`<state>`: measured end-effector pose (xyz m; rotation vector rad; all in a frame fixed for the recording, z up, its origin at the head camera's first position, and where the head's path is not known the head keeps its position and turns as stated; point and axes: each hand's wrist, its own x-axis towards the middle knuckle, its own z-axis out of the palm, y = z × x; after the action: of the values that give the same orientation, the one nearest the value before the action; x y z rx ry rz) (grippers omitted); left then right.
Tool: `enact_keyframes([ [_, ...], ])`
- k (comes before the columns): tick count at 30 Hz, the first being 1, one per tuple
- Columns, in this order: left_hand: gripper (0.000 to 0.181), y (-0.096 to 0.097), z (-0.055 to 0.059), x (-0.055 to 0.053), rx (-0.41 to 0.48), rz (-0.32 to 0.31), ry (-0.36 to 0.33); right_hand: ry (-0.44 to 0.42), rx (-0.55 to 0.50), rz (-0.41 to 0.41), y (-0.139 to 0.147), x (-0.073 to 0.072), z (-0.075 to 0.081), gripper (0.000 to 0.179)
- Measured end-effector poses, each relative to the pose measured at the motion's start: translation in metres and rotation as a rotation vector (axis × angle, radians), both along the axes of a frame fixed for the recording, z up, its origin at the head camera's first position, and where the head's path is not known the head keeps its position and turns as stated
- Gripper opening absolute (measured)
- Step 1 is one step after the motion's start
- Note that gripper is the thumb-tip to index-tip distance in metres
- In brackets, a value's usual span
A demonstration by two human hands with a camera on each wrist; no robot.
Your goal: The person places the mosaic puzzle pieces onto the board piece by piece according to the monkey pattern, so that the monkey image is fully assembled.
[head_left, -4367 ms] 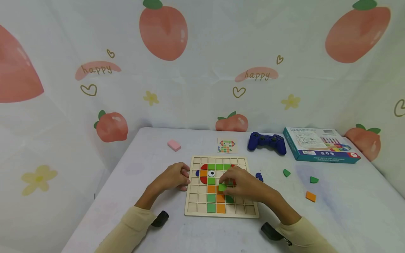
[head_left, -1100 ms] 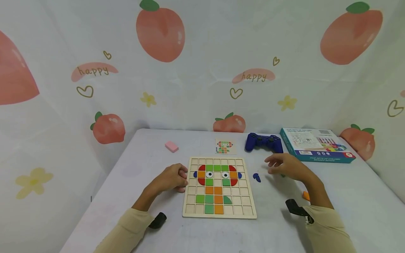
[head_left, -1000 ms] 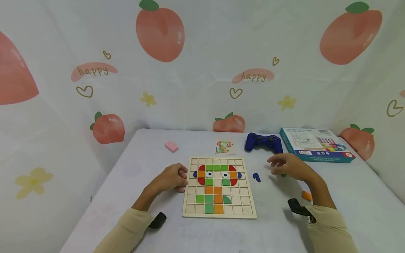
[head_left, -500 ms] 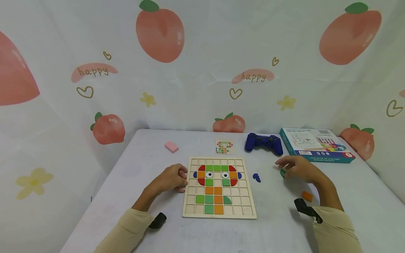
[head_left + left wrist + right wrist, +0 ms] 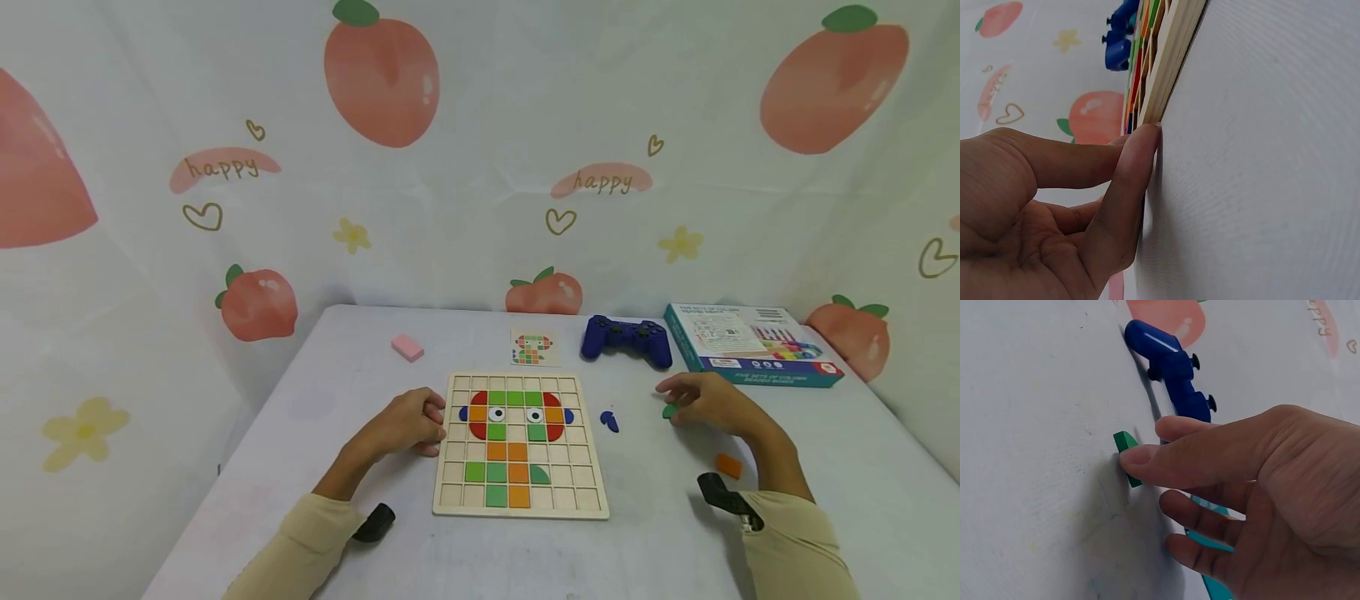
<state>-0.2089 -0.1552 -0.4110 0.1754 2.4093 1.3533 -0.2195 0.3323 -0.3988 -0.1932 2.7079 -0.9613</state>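
A light wooden grid board (image 5: pixel 592 500) lies on the table, with red, orange, green and blue tiles and two eye tiles set in its squares. My left hand (image 5: pixel 408 422) grips its left edge; in the left wrist view, the thumb and a finger of the left hand (image 5: pixel 1079 200) meet at the board's side (image 5: pixel 1169 62). To the right of the board, my right hand (image 5: pixel 712 406) pinches a small green rounded tile (image 5: pixel 669 412) at the table surface. The right wrist view has that green tile (image 5: pixel 1124 440) partly hidden behind the thumb.
Dark blue pieces (image 5: pixel 610 422) lie right of the board, and an orange tile (image 5: pixel 728 466) near my right wrist. Behind are a pattern card (image 5: pixel 534 347), a blue game controller (image 5: pixel 627 340), a flat box (image 5: pixel 757 346) and a pink block (image 5: pixel 407 347).
The right hand has set a light green square on the board, left it, and moved right to the green rounded tile, which it now pinches. My left hand stays at the board's edge.
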Motion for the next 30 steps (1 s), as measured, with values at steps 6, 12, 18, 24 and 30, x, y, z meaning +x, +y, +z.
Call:
enact_keyframes([
  [6,0.044,0.0,0.0,0.0,-0.003,0.001,0.002,-0.018,0.024,-0.028,0.0,0.002,0.003,0.044],
  [12,0.044,0.0,0.0,0.0,-0.015,0.002,0.005,-0.04,0.059,-0.038,0.0,0.0,0.003,0.036],
  [18,0.045,0.001,0.0,0.0,-0.011,0.001,0.004,-0.038,0.069,-0.037,-0.003,-0.001,0.002,0.036],
  [24,0.044,0.002,0.001,0.0,-0.017,0.002,0.003,0.005,0.063,-0.018,-0.011,-0.001,0.001,0.034],
  [30,0.044,0.002,0.002,0.001,-0.021,0.0,0.009,0.046,0.065,-0.005,-0.024,-0.003,-0.002,0.033],
])
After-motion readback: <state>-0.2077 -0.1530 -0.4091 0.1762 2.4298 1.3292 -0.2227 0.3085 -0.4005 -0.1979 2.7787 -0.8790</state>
